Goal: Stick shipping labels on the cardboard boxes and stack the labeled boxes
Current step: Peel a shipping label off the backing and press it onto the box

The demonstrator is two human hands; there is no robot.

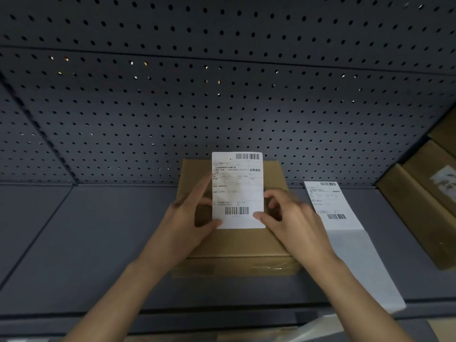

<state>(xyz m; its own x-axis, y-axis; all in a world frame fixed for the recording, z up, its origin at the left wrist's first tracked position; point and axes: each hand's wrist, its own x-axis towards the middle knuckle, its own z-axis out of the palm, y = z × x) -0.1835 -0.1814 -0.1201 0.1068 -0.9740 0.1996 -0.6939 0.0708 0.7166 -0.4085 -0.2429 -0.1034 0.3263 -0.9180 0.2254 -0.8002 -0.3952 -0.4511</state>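
Note:
A flat brown cardboard box [237,245] lies on the grey shelf in front of me. Above its top I hold a white shipping label [237,188] with two barcodes, upright and facing me. My left hand [190,218] pinches the label's lower left edge. My right hand [291,218] pinches its lower right edge. The label's top end reaches past the box's far edge. Whether the label touches the box I cannot tell.
A strip of labels on white backing paper [345,233] lies to the right of the box, running toward the shelf's front edge. Several cardboard boxes [424,198] are stacked at the far right. A grey pegboard wall [222,95] stands behind the shelf [86,243].

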